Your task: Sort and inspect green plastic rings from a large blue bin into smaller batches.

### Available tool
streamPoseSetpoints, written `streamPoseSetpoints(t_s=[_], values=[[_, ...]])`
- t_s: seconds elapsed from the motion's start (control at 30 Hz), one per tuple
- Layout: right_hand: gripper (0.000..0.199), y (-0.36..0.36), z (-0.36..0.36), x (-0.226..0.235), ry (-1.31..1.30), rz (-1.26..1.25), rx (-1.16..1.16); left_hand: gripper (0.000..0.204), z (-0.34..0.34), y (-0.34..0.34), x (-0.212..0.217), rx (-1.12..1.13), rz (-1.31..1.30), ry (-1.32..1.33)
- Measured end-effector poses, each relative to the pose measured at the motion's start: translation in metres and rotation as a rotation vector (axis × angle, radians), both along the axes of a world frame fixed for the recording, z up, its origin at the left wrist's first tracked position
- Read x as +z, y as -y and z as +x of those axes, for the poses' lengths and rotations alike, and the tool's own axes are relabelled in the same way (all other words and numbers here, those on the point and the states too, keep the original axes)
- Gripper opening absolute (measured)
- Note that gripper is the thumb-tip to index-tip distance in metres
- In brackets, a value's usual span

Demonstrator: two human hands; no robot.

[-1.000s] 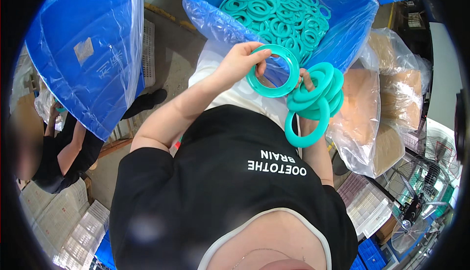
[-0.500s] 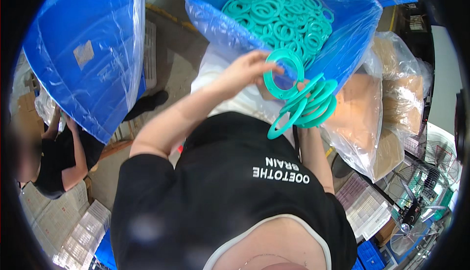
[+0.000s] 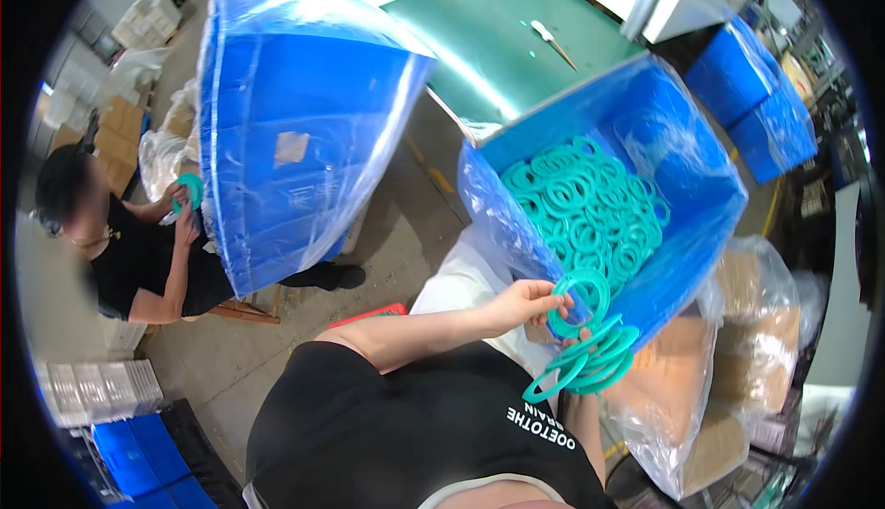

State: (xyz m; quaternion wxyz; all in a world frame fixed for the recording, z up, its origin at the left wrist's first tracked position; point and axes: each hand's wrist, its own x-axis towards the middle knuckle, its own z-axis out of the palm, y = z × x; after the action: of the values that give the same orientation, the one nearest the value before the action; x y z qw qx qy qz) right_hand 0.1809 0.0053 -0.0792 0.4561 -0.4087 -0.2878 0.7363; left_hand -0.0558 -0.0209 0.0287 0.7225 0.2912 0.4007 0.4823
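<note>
Turquoise rings, shiny and flat, hang nearest in a fanned-out bunch [image 3: 604,361] from the right hand [image 3: 579,337]; its fingertips curl among them, though the bunch hides most of the grip. Just beside, the left hand [image 3: 525,306] pinches one single ring [image 3: 601,297] between thumb and fingers, tilted, at the near edge of the blue bin [image 3: 710,195]. Whether the right fingertips also touch this ring, I cannot tell.

Compared with a second ago, the single ring no longer faces up so squarely, and the bunch has spread apart. Both holds last through the change, so I judge that the same ring is still being handled and none has been let go.

Farther right, loose rings [image 3: 590,200] lie heaped inside the plastic-lined bin. To the left, past a tall blue bin [image 3: 295,103], a co-worker [image 3: 157,269] now plainly holds a similar ring [image 3: 191,191]. The view has swung too: a green tabletop [image 3: 489,39] shows on the far side.
</note>
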Motion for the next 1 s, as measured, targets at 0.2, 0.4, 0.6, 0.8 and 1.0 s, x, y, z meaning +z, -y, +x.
streamPoseSetpoints(t_s=[0.2, 0.4, 0.6, 0.8, 1.0], values=[[0.026, 0.006, -0.017, 0.000, -0.184, -0.085, 0.110, 0.019, 0.010, -0.019, -0.032, 0.207, 0.057, -0.355], [0.019, -0.008, -0.046, 0.037, -0.297, -0.218, -0.136, 0.013, 0.003, -0.033, -0.019, 0.287, 0.580, -1.179], [0.017, 0.002, -0.038, 0.040, -0.221, -0.027, -0.165, 0.014, 0.010, -0.049, -0.040, 0.233, 0.618, -1.432], [0.016, 0.002, -0.058, 0.089, -0.175, -0.104, -0.220, 0.023, 0.020, -0.063, -0.050, 0.360, 0.481, -1.196], [0.012, -0.004, -0.032, 0.071, -0.266, -0.124, -0.367, 0.024, 0.014, -0.063, -0.054, 0.234, -0.072, -0.079]])
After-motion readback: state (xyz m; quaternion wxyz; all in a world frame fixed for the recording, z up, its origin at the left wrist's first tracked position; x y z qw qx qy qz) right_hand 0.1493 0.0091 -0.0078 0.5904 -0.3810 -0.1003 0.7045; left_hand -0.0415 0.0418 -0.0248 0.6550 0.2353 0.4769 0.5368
